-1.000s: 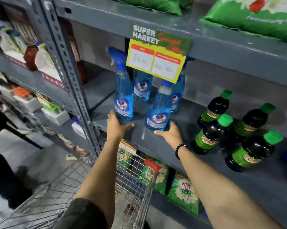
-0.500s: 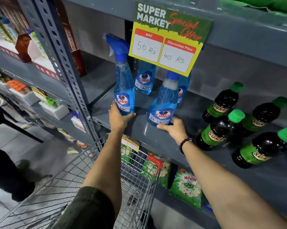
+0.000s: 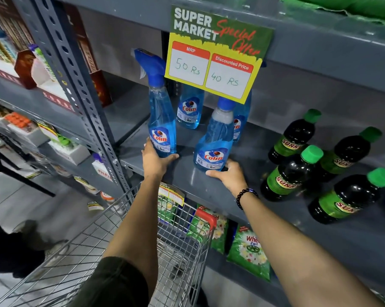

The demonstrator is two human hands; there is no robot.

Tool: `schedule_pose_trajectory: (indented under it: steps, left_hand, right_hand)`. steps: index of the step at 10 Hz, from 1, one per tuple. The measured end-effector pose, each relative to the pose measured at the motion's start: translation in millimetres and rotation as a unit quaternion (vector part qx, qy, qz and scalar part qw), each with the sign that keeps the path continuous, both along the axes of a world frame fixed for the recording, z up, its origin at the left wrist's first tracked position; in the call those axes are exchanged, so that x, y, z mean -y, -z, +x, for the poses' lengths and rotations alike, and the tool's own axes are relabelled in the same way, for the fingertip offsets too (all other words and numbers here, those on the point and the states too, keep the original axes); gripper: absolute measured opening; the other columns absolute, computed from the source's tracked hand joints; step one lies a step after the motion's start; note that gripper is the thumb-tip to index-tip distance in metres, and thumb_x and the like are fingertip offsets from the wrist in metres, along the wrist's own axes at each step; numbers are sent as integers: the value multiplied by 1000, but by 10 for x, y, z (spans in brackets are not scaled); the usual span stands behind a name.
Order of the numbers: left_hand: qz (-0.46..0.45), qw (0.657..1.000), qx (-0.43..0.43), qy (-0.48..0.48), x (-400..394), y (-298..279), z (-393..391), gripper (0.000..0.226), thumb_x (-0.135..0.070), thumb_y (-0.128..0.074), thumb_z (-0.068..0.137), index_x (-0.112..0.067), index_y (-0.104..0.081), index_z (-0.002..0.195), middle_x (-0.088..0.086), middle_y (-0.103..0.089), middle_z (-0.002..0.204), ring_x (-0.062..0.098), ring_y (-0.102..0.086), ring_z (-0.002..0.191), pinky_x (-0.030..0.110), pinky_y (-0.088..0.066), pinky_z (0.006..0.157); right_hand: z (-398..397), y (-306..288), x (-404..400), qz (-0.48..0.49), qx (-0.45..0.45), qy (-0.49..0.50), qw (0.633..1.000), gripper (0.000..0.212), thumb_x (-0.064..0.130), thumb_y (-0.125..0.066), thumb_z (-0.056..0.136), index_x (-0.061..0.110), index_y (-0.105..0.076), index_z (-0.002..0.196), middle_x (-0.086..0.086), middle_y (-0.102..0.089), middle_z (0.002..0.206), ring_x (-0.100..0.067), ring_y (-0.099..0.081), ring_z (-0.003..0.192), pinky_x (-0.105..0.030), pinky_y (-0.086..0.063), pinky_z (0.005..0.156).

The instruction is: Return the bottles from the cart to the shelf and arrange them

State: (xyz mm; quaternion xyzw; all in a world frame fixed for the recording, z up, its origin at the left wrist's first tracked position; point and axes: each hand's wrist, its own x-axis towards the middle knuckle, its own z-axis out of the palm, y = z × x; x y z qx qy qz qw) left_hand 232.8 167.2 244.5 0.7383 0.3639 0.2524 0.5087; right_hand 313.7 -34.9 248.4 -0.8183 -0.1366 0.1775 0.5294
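- Since the earlier frame, both hands have stayed at the bottle bases; the view has closed in.
- Left hand [image 3: 154, 160]: grip around the spray bottle [image 3: 161, 120], upright on the shelf [image 3: 187, 180].
- Right hand [image 3: 228, 176]: grip at the capped bottle [image 3: 216, 142], tilted, near the shelf's front edge.
- Cart [image 3: 125, 251]: below.

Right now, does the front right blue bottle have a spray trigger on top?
No, the front right blue bottle has only a plain blue cap.
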Motion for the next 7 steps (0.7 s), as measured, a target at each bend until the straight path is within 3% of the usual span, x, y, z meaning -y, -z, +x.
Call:
schedule_pose_trajectory:
  steps: [4,5,6,7]
  left_hand:
    - [30,999,-11,2,11,10,-5,88,-27,-86,56,-14,-40,130,9,-55,129,28,-48,120,47,-43,103]
    - [21,999,-27,13,-6,32,-8,101,-28,-88,53,-12,-32,136,10,-51,135,30,-44,127,50,-40,106]
    - [12,997,-75,12,18,-3,-41,120,-28,-88,55,-6,-12,145,17,-35,147,36,-25,139,52,-28,114]
    - [50,992,-115,1,176,39,-134,116,-35,-82,63,-1,-9,145,21,-29,150,39,-20,140,52,-23,116]
  right_hand:
    - [-26,-36,31,-14,13,-12,1000,36,18,-84,61,14,-68,92,-7,-74,100,-16,-67,89,-31,-53,82]
    - [-34,-38,41,-23,11,-17,1000,40,20,-85,60,14,-67,95,-6,-73,103,-17,-66,90,-28,-51,79]
    - [-25,-65,83,-66,29,-37,997,53,22,-86,57,15,-60,102,-6,-68,110,-12,-60,92,-24,-46,78]
    - [-110,-32,167,-91,62,-38,993,84,27,-85,59,13,-43,131,-9,-51,136,-22,-47,124,-33,-41,102]
